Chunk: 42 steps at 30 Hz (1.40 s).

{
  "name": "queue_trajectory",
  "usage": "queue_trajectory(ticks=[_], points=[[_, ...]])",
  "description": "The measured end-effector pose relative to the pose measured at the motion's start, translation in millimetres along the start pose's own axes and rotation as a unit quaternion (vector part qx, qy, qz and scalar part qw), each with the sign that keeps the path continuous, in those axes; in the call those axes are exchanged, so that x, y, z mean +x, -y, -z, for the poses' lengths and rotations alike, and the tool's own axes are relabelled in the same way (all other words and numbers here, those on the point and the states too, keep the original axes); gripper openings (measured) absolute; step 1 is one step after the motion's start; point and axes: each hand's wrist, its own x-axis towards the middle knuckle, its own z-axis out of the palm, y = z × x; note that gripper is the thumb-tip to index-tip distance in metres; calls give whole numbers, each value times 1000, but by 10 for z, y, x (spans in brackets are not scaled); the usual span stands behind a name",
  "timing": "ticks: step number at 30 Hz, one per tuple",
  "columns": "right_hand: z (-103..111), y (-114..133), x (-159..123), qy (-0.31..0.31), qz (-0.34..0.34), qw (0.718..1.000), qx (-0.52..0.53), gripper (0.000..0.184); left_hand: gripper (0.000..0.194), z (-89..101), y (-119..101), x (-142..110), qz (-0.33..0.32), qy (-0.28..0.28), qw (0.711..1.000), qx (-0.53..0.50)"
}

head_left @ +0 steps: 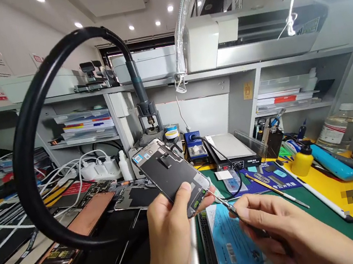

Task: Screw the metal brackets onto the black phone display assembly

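Note:
My left hand [175, 225] grips a phone screen assembly [165, 172] by its lower end, thumb on top and fingertips behind. The dark back of the screen faces me, with a small flex cable, white labels and a metal plate on it; it is tilted in the air above the bench. In my right hand [270, 220] is a screwdriver [229, 207], its shaft pointing up and left. The driver's tip is close to the screen's lower right corner; whether it touches cannot be made out. Below my right hand lies a blue package [233, 240].
Opened phones and parts [49, 263] cover the left side. A thick black hose [26, 131] loops in front of the shelf. At the back stand a soldering station [196, 146] and a flat heating plate [230, 147]. Right: a yellow bottle [303, 162], tools and a clear bottle [338, 128].

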Motion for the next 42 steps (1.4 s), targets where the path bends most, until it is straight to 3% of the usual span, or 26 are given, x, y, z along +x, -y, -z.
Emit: queue_trajectory(ticks=[5,9,12,15,20,24,28,33,36,42], points=[[6,-20,18,-31,20,999,-6,38,28,29,57,-12,-20,19,1000,9],[3,-32,43,-22,3,999,-26,46,28,-33,44,-47,-29,-24,999,-3],[-21,-29,54,-38,10,999,8,39,31,-89,12,-79,-35,-53,998,2],[-37,-23,55,-43,30,998,43,37,30,-112,-4,-90,-34,-54,998,4],[-40,-18,47,-26,1,1000,15,45,29,-93,20,-71,-25,-39,999,-8],[-47,-42,48,-29,52,997,50,35,28,-69,57,-71,-24,-31,999,-26],[-58,-53,51,-40,7,999,20,44,29,-67,67,-84,-7,-24,999,-24],[-68,-37,56,-42,42,998,33,39,26,-74,58,-66,-24,-28,999,-18],[-64,-36,59,-43,5,999,11,47,26,-75,60,-64,-10,-28,999,-21],[-59,-53,50,-48,58,997,28,40,28,-74,72,-75,-4,-34,999,-31]])
